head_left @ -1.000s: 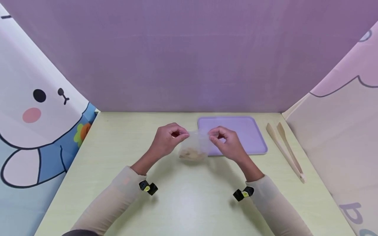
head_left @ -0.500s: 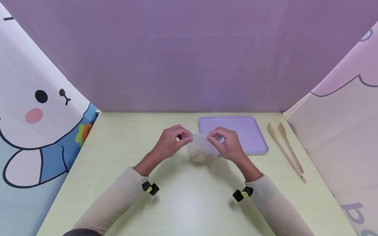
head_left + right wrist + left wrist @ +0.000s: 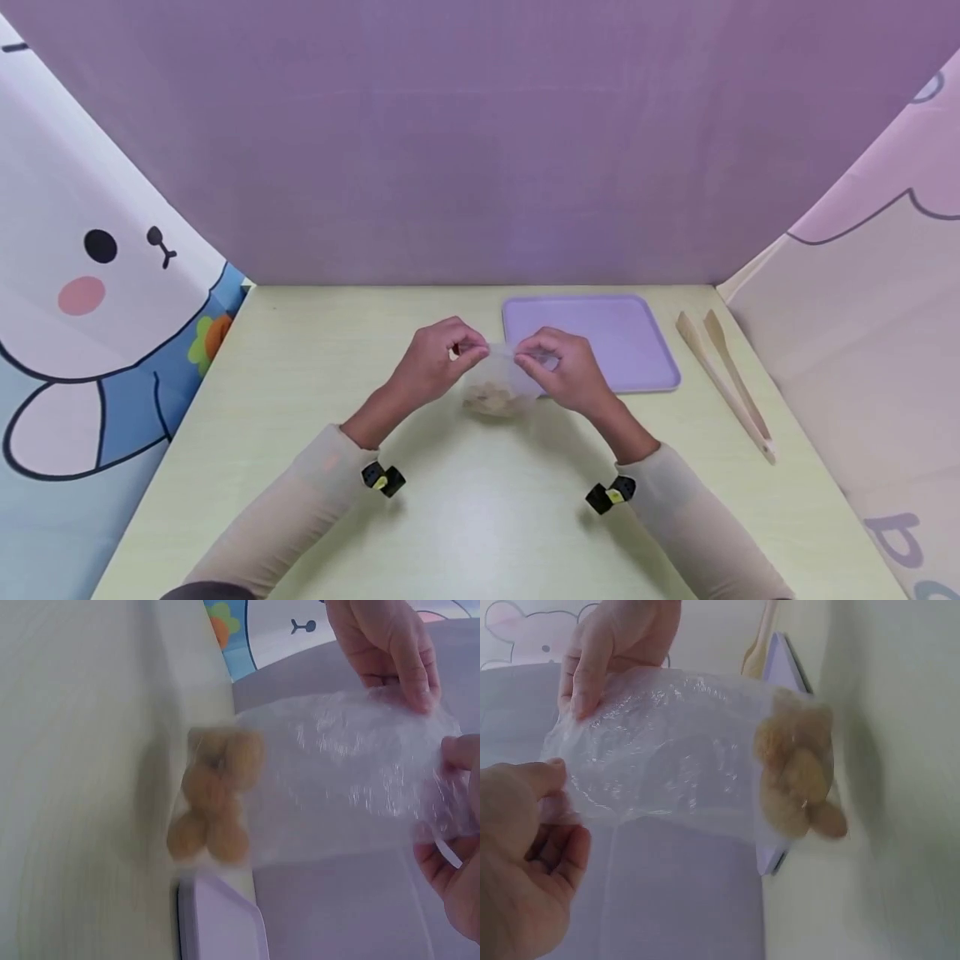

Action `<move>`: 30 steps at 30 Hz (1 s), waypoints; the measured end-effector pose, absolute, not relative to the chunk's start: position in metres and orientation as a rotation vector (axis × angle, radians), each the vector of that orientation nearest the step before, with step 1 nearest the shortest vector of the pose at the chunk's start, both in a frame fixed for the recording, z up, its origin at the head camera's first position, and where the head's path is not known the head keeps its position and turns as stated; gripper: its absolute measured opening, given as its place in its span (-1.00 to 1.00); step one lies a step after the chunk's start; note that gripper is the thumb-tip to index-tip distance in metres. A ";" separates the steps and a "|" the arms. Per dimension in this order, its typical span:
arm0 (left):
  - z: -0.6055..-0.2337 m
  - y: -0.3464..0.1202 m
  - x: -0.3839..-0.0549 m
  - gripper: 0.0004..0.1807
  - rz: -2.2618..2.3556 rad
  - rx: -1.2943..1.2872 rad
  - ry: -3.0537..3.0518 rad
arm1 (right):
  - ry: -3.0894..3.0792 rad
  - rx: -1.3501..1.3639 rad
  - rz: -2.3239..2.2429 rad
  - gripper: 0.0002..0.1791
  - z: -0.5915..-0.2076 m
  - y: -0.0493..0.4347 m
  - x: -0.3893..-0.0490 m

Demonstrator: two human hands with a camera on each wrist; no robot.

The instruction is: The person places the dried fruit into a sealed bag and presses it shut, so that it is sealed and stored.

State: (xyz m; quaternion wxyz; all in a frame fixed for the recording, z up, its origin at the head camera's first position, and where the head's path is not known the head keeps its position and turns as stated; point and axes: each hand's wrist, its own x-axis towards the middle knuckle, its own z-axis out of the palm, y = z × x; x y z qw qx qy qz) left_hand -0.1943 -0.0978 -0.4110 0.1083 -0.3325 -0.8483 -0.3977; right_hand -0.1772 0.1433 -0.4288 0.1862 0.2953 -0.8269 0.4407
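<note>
A clear plastic bag (image 3: pixel 667 750) hangs between my two hands, with several round brown, cookie-like pieces (image 3: pixel 214 795) gathered at its bottom. My left hand (image 3: pixel 438 358) pinches one top corner between thumb and fingers. At the opposite corner my right hand (image 3: pixel 562 367) pinches the bag's upper edge the same way. Both wrist views show the bag stretched out below the fingertips, its filled end close over the table. The pieces look slightly blurred in the right wrist view.
A purple tray (image 3: pixel 600 333) lies on the table just behind my right hand. Wooden tongs (image 3: pixel 727 383) lie to its right. A purple panel (image 3: pixel 480 167) stands along the table's back edge, and printed cloths (image 3: pixel 97 333) line the sides.
The hands have drawn closer together, the left moving slightly right and the right slightly left. The bag's filled end has swung right, then back left. Both pinches hold.
</note>
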 end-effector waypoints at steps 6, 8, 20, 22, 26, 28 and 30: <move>-0.412 -0.092 -0.194 -0.79 -1.008 -1.117 -2.505 | -2.255 0.826 1.182 -0.90 -0.431 0.142 -0.178; -0.411 -0.090 -0.194 -0.80 -0.990 -1.130 -2.492 | -2.247 0.831 1.194 -0.90 -0.432 0.142 -0.178; -0.412 -0.085 -0.191 -0.96 -1.037 -1.107 -2.347 | -2.302 0.862 1.146 -0.88 -0.426 0.138 -0.177; -0.412 -0.084 -0.191 -0.96 -1.055 -1.108 -2.342 | -2.310 0.865 1.121 -0.90 -0.424 0.136 -0.176; -0.413 -0.083 -0.190 -0.95 -1.086 -1.097 -2.357 | -2.306 0.855 1.099 -0.94 -0.421 0.133 -0.175; -0.413 -0.084 -0.189 -0.93 -1.103 -1.078 -2.388 | -2.300 0.843 1.091 -0.95 -0.421 0.132 -0.174; -0.412 -0.087 -0.188 -0.90 -1.144 -1.032 -2.442 | -2.292 0.832 1.095 -0.95 -0.420 0.132 -0.174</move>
